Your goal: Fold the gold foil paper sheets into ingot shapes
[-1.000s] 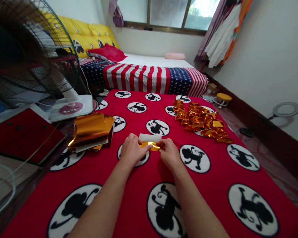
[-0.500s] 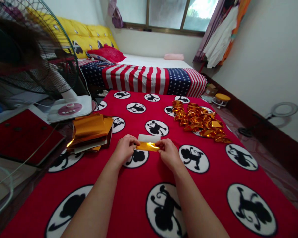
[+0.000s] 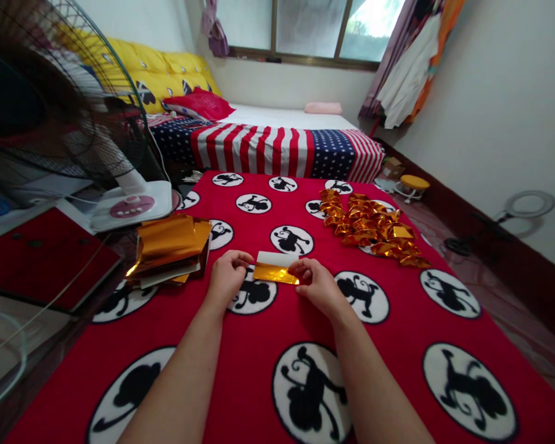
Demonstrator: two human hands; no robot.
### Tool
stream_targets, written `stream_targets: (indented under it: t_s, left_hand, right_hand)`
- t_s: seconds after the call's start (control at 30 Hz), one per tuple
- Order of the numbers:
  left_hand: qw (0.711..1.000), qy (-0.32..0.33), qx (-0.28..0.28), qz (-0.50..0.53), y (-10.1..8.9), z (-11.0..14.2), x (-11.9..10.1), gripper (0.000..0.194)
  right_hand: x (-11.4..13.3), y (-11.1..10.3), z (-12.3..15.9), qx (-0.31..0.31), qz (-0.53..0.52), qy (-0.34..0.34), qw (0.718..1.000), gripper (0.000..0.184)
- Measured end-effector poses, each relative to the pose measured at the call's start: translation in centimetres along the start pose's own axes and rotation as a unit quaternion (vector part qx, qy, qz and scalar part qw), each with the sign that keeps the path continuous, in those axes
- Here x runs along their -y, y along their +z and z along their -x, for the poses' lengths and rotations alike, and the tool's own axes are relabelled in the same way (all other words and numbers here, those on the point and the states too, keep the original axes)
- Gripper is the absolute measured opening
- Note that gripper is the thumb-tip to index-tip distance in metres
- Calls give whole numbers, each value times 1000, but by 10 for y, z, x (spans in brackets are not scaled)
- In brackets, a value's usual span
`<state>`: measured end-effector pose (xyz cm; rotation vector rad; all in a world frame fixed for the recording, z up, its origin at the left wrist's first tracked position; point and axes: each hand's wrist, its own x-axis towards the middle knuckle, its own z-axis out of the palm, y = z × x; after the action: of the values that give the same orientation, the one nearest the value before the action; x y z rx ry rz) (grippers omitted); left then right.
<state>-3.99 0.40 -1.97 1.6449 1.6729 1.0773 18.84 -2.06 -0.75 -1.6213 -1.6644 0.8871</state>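
A sheet of gold foil paper (image 3: 272, 273) lies in front of me on the red cloth, partly folded: its shiny gold strip is nearest me and its white underside shows along the far side. My right hand (image 3: 318, 285) pinches the right end of the sheet between thumb and fingers. Just off the left end is my left hand (image 3: 227, 279), holding nothing, its thumb and forefinger a little apart. To the left rests a stack of gold foil sheets (image 3: 171, 243). Several folded gold foil pieces (image 3: 370, 225) lie in rows at the far right of the cloth.
The red cloth (image 3: 250, 394) with monkey circles covers the surface under my arms. An electric fan (image 3: 132, 197) stands at the left beside a red panel (image 3: 41, 253). Beyond the cloth is a bed (image 3: 277, 148); a yellow stool (image 3: 415, 182) is at the right.
My left hand has let go of the left end of the foil paper and drawn slightly left. My right hand stays at the right end, its fingers a little further over the sheet.
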Motion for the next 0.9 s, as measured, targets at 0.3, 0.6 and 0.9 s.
stream_targets:
  t_s: [0.3, 0.6, 0.9]
  left_hand:
    - [991, 112, 44, 52, 1, 1, -5, 45]
    - [982, 157, 101, -9, -1, 0, -2, 29]
    - [984, 155, 79, -26, 2, -4, 0, 18]
  right_hand:
    - [-10, 1, -5, -33, -25, -4, 999, 24]
    - [-9, -3, -2, -6, -12, -34, 999, 40]
    - [-8, -2, -4, -32, 51, -49, 997, 33]
